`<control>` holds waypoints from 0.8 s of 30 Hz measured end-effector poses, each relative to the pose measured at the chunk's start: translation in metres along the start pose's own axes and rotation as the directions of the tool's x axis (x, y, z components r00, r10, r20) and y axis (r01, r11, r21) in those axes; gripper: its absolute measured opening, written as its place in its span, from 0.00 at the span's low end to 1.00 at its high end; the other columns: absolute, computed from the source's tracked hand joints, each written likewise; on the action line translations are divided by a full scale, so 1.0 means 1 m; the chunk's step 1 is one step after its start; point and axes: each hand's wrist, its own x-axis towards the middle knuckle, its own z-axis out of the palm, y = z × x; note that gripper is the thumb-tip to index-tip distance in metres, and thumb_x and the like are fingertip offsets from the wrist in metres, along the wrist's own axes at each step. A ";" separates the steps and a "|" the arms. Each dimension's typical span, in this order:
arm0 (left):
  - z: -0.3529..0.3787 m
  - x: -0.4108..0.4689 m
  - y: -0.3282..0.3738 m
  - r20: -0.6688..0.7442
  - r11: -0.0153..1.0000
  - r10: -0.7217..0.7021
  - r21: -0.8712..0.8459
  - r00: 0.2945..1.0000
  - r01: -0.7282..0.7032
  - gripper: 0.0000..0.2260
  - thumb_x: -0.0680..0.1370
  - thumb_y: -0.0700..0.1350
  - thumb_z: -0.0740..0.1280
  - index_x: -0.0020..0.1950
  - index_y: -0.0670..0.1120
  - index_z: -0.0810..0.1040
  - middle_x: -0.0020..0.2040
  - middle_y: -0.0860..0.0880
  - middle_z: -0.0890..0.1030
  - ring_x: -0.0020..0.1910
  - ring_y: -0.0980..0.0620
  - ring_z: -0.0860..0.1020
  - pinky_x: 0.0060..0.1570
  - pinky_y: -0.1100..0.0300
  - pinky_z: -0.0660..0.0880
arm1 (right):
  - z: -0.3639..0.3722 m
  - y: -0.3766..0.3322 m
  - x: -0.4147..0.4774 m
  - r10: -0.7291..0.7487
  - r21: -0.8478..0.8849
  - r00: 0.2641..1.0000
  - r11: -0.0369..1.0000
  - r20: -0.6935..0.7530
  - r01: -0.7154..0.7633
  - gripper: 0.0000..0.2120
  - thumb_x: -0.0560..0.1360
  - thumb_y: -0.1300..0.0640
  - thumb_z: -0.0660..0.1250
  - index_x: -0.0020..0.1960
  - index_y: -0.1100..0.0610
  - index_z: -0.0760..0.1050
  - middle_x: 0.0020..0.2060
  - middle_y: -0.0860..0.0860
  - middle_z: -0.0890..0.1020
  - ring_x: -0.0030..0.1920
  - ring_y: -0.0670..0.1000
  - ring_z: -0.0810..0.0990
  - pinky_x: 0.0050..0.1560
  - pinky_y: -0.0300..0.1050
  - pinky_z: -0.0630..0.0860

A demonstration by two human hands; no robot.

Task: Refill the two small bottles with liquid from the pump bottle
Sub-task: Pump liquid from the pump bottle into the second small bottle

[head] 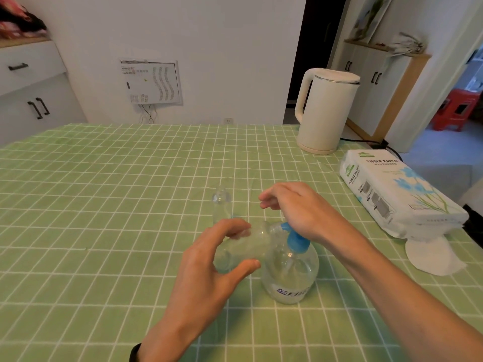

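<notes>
A clear pump bottle (pixel 290 278) with a blue pump head (pixel 296 242) stands on the green checked tablecloth (pixel 104 192). My right hand (pixel 300 207) rests on top of the pump head, pressing it with the palm side while its fingers hang loosely curled. My left hand (pixel 206 278) grips a small clear bottle (pixel 243 248) between thumb and fingers. That bottle is tilted on its side with its mouth up against the blue nozzle. A second small clear bottle (pixel 221 205) stands upright just behind, untouched and without a cap.
A cream electric kettle (pixel 324 111) stands at the table's far right with its cord trailing off. A pack of tissue paper (pixel 392 192) lies along the right edge, and a loose white tissue (pixel 433 254) sits in front of it. White cabinets line the walls.
</notes>
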 end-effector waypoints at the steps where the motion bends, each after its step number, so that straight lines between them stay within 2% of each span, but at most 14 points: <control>1: 0.000 0.000 0.001 -0.006 1.000 0.000 -0.007 1.000 0.000 0.22 0.71 0.45 0.82 0.61 0.55 0.81 0.57 0.61 0.84 0.61 0.59 0.82 0.59 0.75 0.70 | 0.000 0.000 0.000 0.001 0.007 1.000 1.000 -0.001 -0.001 0.18 0.88 0.52 0.57 0.58 0.49 0.86 0.53 0.43 0.89 0.61 0.45 0.83 0.54 0.37 0.73; 8: -0.002 -0.001 0.003 0.001 1.000 -0.007 -0.018 1.000 0.007 0.21 0.71 0.47 0.81 0.62 0.56 0.82 0.57 0.61 0.85 0.61 0.59 0.82 0.61 0.72 0.72 | 0.006 0.006 -0.002 0.026 0.011 1.000 1.000 -0.004 -0.026 0.18 0.88 0.53 0.55 0.58 0.50 0.85 0.53 0.44 0.89 0.60 0.46 0.84 0.52 0.36 0.72; 12: -0.003 -0.002 0.002 -0.002 0.999 -0.028 -0.019 1.000 0.028 0.22 0.70 0.45 0.82 0.62 0.54 0.82 0.57 0.60 0.86 0.61 0.59 0.82 0.60 0.74 0.70 | 0.008 0.006 -0.002 0.025 0.007 1.000 1.000 -0.014 -0.024 0.18 0.89 0.53 0.55 0.56 0.49 0.84 0.52 0.44 0.89 0.60 0.46 0.84 0.55 0.42 0.74; 15: -0.003 -0.002 0.003 -0.004 0.999 -0.041 -0.032 0.999 0.041 0.22 0.70 0.45 0.82 0.62 0.55 0.82 0.57 0.60 0.86 0.61 0.59 0.82 0.60 0.74 0.70 | 0.008 0.006 -0.002 0.025 0.002 0.999 1.000 -0.021 -0.025 0.18 0.88 0.51 0.56 0.54 0.48 0.84 0.51 0.44 0.89 0.59 0.46 0.84 0.55 0.42 0.75; 18: -0.004 -0.001 0.005 -0.003 0.999 -0.041 -0.035 0.999 0.041 0.22 0.70 0.45 0.82 0.62 0.56 0.82 0.57 0.60 0.86 0.61 0.60 0.82 0.60 0.75 0.70 | 0.005 0.003 -0.002 0.026 0.033 0.999 0.999 -0.029 -0.025 0.18 0.87 0.49 0.56 0.52 0.47 0.85 0.50 0.43 0.89 0.59 0.46 0.85 0.62 0.47 0.77; 21: -0.005 -0.002 0.006 -0.012 0.998 -0.037 -0.042 0.999 0.037 0.22 0.70 0.46 0.82 0.62 0.56 0.82 0.57 0.61 0.85 0.61 0.61 0.82 0.59 0.77 0.69 | 0.001 -0.002 -0.002 0.015 0.083 0.998 0.997 -0.057 -0.010 0.19 0.87 0.50 0.56 0.50 0.47 0.86 0.48 0.43 0.90 0.59 0.45 0.85 0.65 0.48 0.76; 24: -0.005 -0.002 0.007 -0.022 0.998 -0.038 -0.051 0.999 0.037 0.22 0.70 0.46 0.82 0.62 0.57 0.82 0.57 0.62 0.85 0.61 0.61 0.81 0.59 0.76 0.69 | 0.000 -0.004 -0.004 0.042 0.115 0.997 0.993 -0.065 -0.034 0.21 0.87 0.50 0.55 0.50 0.48 0.86 0.48 0.43 0.90 0.58 0.44 0.85 0.58 0.44 0.76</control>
